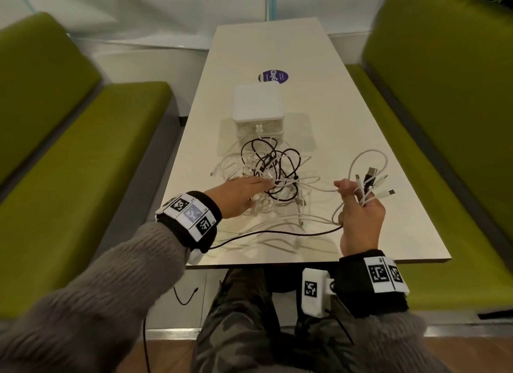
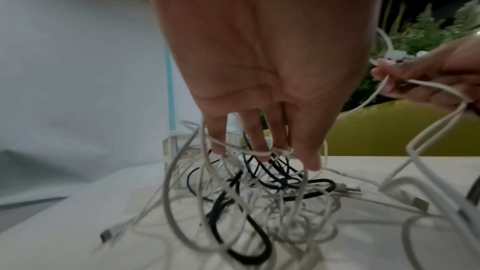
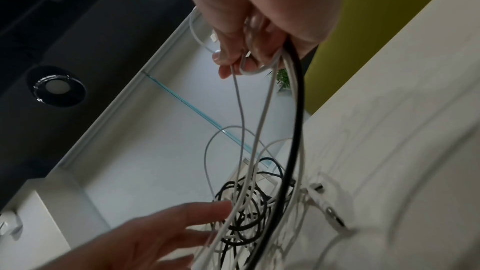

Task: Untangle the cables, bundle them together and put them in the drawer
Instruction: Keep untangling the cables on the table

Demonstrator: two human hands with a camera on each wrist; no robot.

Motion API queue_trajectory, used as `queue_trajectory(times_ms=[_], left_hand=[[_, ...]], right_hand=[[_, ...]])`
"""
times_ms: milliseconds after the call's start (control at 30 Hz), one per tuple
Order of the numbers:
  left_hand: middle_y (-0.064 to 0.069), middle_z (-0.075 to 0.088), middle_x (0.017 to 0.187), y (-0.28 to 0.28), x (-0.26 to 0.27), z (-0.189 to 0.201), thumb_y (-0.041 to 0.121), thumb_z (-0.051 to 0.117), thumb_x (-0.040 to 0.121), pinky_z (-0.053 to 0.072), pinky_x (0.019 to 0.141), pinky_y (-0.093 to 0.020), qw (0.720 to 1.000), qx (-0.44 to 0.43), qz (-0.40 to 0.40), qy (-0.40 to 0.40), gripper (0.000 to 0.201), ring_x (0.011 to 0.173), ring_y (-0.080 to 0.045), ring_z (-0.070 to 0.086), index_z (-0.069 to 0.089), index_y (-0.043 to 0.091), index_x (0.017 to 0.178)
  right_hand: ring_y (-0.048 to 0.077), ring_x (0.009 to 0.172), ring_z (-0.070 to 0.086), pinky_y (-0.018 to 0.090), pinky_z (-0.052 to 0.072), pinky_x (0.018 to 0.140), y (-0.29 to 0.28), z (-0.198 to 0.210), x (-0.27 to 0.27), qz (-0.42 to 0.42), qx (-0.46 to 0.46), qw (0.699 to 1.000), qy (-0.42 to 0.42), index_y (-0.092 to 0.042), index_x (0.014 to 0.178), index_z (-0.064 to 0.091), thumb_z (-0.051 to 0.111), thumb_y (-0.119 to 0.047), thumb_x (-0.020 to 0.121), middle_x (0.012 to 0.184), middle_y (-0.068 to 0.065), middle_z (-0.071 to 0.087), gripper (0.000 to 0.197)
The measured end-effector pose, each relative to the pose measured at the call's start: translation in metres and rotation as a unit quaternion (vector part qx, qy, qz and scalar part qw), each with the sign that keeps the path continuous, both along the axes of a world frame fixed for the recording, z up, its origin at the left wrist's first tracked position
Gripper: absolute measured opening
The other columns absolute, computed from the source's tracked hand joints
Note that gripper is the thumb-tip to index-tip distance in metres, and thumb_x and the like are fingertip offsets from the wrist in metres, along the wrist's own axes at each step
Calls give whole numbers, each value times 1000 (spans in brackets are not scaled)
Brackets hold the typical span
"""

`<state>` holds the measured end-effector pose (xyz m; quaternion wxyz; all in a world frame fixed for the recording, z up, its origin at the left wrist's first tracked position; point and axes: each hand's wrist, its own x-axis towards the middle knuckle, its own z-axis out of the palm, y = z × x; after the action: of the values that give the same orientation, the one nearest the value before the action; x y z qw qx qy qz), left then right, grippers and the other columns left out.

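Untangling is under way. Nearest, at four o'clock, the right hand [image 1: 361, 206] is raised palm-up, its fingers clamped round the plug ends of several freed cables. At ten o'clock the left hand [image 1: 238, 195] reaches palm-down, fingers spread into the knotted heap of thin white and black cables [image 1: 272, 172] on the pale desk [image 1: 374, 234]. Next it likely must hook one strand and draw it clear. Beyond, at twelve, stands the small white plastic drawer box [image 1: 258, 106].

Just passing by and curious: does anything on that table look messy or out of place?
Yes: black and white cables lie knotted in a heap before the small white drawer box. The left hand digs in; the right hand holds several connector ends.
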<state>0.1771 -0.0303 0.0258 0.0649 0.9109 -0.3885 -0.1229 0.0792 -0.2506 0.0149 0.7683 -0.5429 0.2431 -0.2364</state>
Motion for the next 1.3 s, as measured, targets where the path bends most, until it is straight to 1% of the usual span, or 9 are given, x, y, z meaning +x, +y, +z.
queue_trajectory(times_ms=[167,300,500,767,833,933,1067,1200,1300], left_hand=[[-6,32,149,2,1,6,13,50,94,32,105,-30,994,-2,55,91,66,130,-24,41,15,27,149],[-7,33,149,0,2,5,17,46,96,30,103,-28,991,1,81,106,57,130,-24,40,21,23,147],[-8,40,142,-8,9,1,20,46,97,32,99,-28,987,-10,106,119,43,126,-24,43,39,19,139],[-7,65,109,-16,12,-2,20,42,98,40,89,-29,972,-113,172,117,24,103,-23,57,63,12,107],[1,65,99,-17,12,2,26,43,99,40,81,-21,968,-136,169,128,27,94,-14,56,66,16,106],[8,57,80,-18,9,8,23,45,98,35,66,-7,966,-153,160,134,20,75,-4,51,63,16,95],[-9,65,110,-16,8,5,13,43,96,44,93,-35,961,-171,147,160,25,103,-23,58,62,7,111],[-2,63,119,-11,6,4,20,44,98,40,98,-28,957,-195,119,181,28,111,-15,55,61,11,118],[-3,60,122,-7,8,3,11,44,97,39,94,-17,960,-186,109,177,29,112,-14,54,57,11,123]], right_hand=[[4,51,37,21,30,53,-2,20,-8,42,-7,999,-32,-17,76,65,59,-24,93,68,-11,67,19],[6,39,27,20,26,40,-2,37,-16,90,28,993,-78,-25,61,66,55,-33,87,60,-4,51,29],[4,38,25,15,22,36,-5,32,-13,116,156,978,-70,-22,65,48,34,-12,102,63,-7,51,40],[3,56,45,13,34,46,17,9,10,167,-184,963,105,-22,75,55,49,-17,96,71,-10,53,22],[8,67,54,20,38,58,24,14,14,175,-275,940,102,-22,84,61,58,-31,93,74,-11,59,13],[-1,67,53,8,37,58,42,18,24,196,-328,920,88,-23,98,61,72,-41,82,77,-17,57,27],[10,74,60,21,44,68,62,15,41,217,-347,907,102,-16,107,66,75,-40,78,91,-6,67,39],[27,75,62,35,48,68,66,6,52,199,-308,922,121,0,81,64,73,-41,80,77,10,67,43],[16,59,55,32,43,62,59,6,53,151,-239,953,106,-15,66,60,74,-35,80,62,-1,58,29]])
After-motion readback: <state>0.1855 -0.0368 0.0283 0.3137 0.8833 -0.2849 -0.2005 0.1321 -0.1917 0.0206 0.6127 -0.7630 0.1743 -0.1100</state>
